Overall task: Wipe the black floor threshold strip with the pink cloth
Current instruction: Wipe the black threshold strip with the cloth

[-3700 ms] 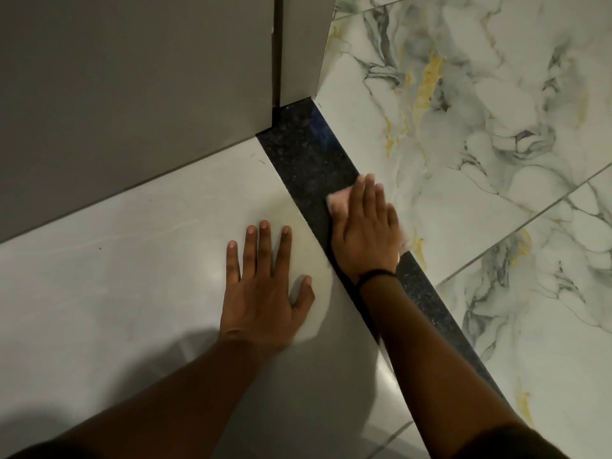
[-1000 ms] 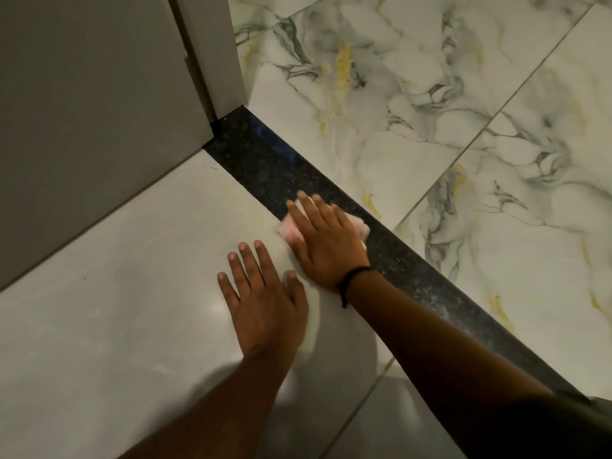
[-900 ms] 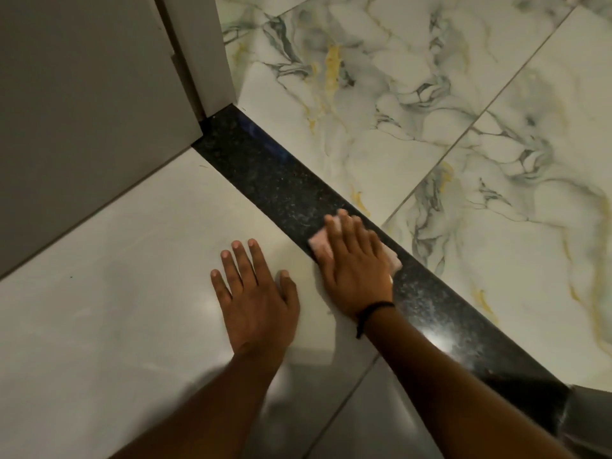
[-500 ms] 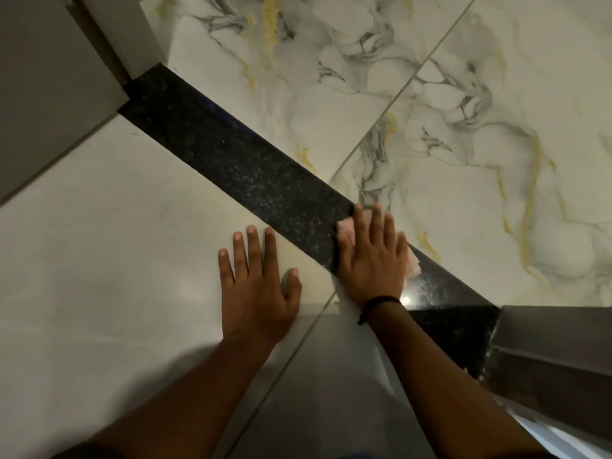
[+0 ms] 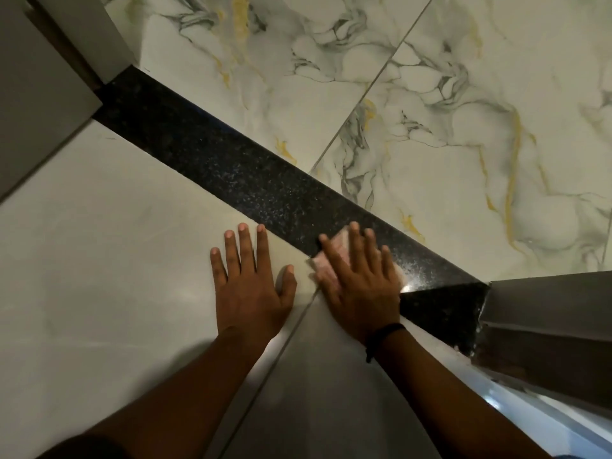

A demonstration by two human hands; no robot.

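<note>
The black speckled threshold strip [image 5: 231, 167] runs diagonally across the floor from the upper left to the lower right. My right hand [image 5: 361, 286] lies flat on the pink cloth [image 5: 334, 260] and presses it onto the strip's near edge; only the cloth's left part and a sliver by my little finger show. A black band circles that wrist. My left hand [image 5: 251, 279] rests palm down with fingers spread on the plain pale tile, just left of the cloth, holding nothing.
A grey door frame [image 5: 546, 329] stands at the strip's lower right end, and another grey frame post [image 5: 99, 34] at its upper left end. White marble tiles with grey and gold veins [image 5: 430, 127] lie beyond the strip. Plain pale tiles [image 5: 99, 260] lie on my side.
My right hand has slid the cloth along the strip toward its lower right end, then slightly back left. The view has swung right, bringing the right door frame in. My left hand stays planted.
</note>
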